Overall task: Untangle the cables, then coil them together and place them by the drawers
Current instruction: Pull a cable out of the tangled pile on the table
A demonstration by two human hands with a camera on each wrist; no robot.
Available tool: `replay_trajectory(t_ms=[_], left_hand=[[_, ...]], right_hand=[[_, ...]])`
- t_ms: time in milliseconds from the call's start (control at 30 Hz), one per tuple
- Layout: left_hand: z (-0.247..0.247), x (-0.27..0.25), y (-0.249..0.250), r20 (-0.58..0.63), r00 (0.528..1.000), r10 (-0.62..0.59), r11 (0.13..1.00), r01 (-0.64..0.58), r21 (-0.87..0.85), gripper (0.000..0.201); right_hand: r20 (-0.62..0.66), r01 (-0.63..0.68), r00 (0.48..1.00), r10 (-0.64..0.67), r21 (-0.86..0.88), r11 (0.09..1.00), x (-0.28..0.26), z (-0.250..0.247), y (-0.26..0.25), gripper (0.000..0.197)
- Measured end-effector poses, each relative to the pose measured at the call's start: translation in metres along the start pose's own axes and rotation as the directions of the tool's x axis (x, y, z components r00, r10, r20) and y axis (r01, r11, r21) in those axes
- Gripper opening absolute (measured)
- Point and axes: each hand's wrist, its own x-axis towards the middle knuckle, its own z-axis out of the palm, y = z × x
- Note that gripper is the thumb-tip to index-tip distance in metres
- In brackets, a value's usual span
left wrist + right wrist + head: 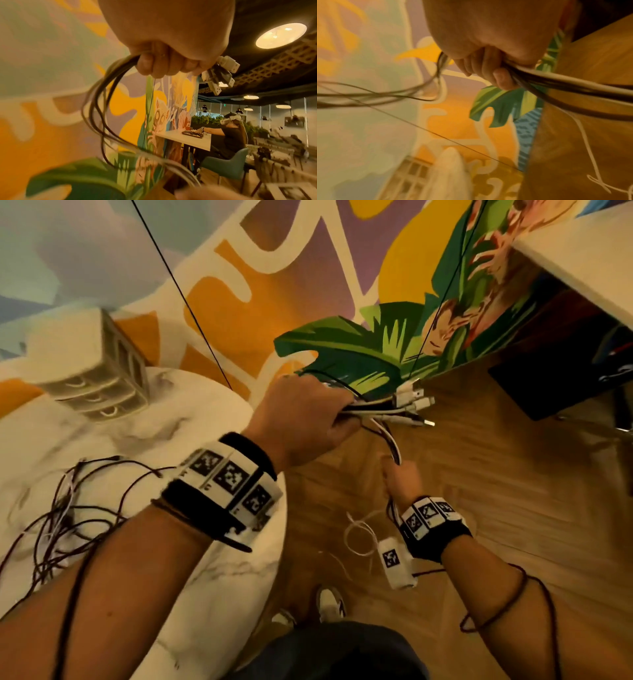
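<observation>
The left hand (301,419) was nearest the head camera, raised past the table's right edge over the wooden floor (479,491), its fingers (150,65) curled tight round a bundle of black and white cables (373,407). The plugs (416,402) fanned out of the fist on its far side. From the near side of the fist the cables looped down to the right hand (402,479), held lower above the floor; its fingers (501,79) were wrapped round the same strands, which ran on out of the fist on both sides. More cable lay in a loose tangle (65,515) near the left edge of the marble table (222,570). The small set of drawers (99,371) stood at the table's far left corner, against the painted wall (291,285), well apart from both hands.
</observation>
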Motion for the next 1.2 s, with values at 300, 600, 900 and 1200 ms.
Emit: replay_trajectory(t_ms=[300,600,900,1200], left_hand=[[0.054,0.023,0.021,0.221,0.929,-0.298,0.714,0.371,-0.593,0.043],[0.03,0.045,0.023,0.128,0.942,-0.312,0.843,0.336,-0.421,0.025],[-0.028,0.047,-0.004,-0.079,0.972,-0.222,0.975,0.22,-0.042,0.025],[-0.042,0.043,-0.023,-0.114,0.961,-0.251,0.957,0.265,0.122,0.018]], right_hand=[[0.239,0.574,0.783,-0.574,0.074,0.815,-0.081,-0.013,-0.084,0.02],[0.346,0.547,0.758,-0.553,0.122,0.828,-0.052,0.004,-0.051,0.028],[0.223,0.138,0.975,0.015,-0.655,0.743,0.031,-0.013,0.068,0.039],[0.261,0.049,0.922,0.287,-0.813,0.58,0.079,-0.031,0.143,0.041]])
